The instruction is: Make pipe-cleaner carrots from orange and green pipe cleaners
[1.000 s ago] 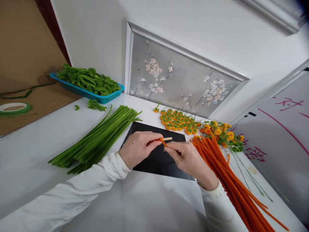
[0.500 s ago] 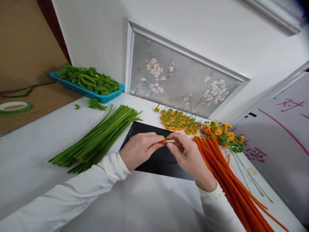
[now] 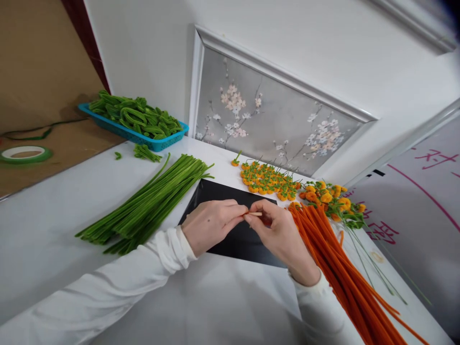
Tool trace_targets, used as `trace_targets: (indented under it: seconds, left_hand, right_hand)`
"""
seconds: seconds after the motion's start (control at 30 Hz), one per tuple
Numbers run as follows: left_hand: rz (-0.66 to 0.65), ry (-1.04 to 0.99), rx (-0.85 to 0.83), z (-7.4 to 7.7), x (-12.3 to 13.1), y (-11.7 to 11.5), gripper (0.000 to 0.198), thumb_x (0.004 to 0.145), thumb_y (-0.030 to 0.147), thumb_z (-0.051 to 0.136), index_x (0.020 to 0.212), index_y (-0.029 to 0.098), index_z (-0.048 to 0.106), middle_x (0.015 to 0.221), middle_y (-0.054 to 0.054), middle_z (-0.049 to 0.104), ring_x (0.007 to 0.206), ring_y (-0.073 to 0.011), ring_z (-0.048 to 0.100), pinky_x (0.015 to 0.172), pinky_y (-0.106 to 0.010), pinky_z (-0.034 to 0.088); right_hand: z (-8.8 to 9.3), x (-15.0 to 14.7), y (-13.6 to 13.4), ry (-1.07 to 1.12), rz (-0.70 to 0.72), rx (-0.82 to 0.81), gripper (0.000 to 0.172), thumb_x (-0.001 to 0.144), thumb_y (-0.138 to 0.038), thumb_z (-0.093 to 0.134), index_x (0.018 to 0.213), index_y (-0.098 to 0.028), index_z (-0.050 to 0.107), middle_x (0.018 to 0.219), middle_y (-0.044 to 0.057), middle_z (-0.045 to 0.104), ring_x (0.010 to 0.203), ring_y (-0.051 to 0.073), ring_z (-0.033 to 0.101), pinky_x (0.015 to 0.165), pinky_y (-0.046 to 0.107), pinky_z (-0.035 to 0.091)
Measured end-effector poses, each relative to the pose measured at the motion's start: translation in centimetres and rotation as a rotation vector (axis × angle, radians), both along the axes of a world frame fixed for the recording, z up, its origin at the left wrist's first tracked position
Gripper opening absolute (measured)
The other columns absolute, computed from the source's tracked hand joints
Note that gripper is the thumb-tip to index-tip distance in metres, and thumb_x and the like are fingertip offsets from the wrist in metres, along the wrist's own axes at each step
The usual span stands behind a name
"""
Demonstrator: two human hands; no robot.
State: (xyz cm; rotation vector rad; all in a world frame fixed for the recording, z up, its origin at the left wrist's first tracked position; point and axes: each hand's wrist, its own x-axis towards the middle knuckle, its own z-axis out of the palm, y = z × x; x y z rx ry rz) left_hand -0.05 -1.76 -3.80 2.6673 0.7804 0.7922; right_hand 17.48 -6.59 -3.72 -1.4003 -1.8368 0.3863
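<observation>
Over the black mat [image 3: 237, 244], my left hand [image 3: 212, 223] and my right hand [image 3: 275, 227] meet fingertip to fingertip. Between them lies a short pale wooden stick [image 3: 256, 213], with its end showing at my right fingers, which are closed on it. My left thumb and forefinger pinch the stick's other end, where a bit of orange pipe cleaner is wrapped; the fingers hide most of it. Close to my right wrist runs a bundle of long orange pipe cleaners [image 3: 334, 258]. A bundle of green pipe cleaners [image 3: 151, 206] lies beyond my left forearm.
Small orange flower heads [image 3: 266, 177] with green tops stand in rows behind the mat. Stemmed orange flowers [image 3: 330, 199] lie at right. A blue basket [image 3: 158, 143] of green loops is back left, near green tape [image 3: 27, 154]. A framed panel [image 3: 266, 105] stands behind.
My fingertips have closed in around the stick, and less of the orange wrap shows. The whole view has shifted slightly; the things on the table lie as before.
</observation>
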Motion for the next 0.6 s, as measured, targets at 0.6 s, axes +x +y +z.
trace_targets:
  seconds: [0.6]
  left_hand:
    - [-0.075, -0.124, -0.144, 0.3, 0.0, 0.5, 0.017, 0.090, 0.018, 0.050, 0.088, 0.017, 0.066, 0.073, 0.001, 0.060, 0.068, -0.0117, 0.056, 0.063, -0.021, 0.039]
  right_hand:
    - [0.0, 0.4, 0.0, -0.305, 0.041, 0.247, 0.012, 0.093, -0.021, 0.047, 0.093, -0.019, 0.059, 0.087, 0.004, 0.064, 0.075, 0.015, 0.060, 0.067, 0.025, 0.046]
